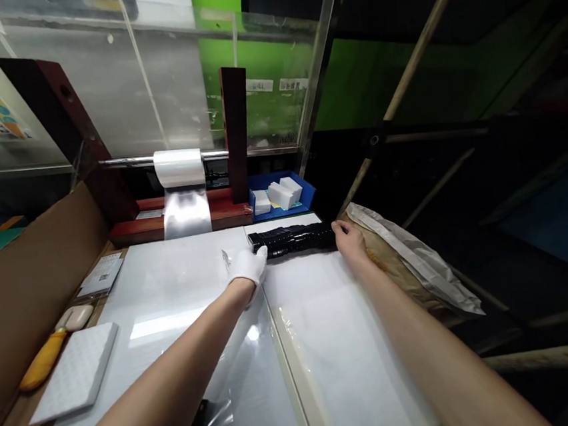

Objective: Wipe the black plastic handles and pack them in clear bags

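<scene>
A row of glossy black parts, packed close together, lies across the far part of the white work surface. What kind of parts they are I cannot make out. My left hand, in a white glove, is closed at the row's left end, its thumb against the nearest parts. Beside that glove stands a small piece of clear film. Bare, my right hand pinches the right end of the row between thumb and fingers. Parts of both hands' fingers are hidden.
Behind the row, a film roll hangs on a dark red stand. A blue bin holds white blocks. At left lie a white foam pad, a yellow-handled tool and a cardboard wall. Crumpled paper sits right.
</scene>
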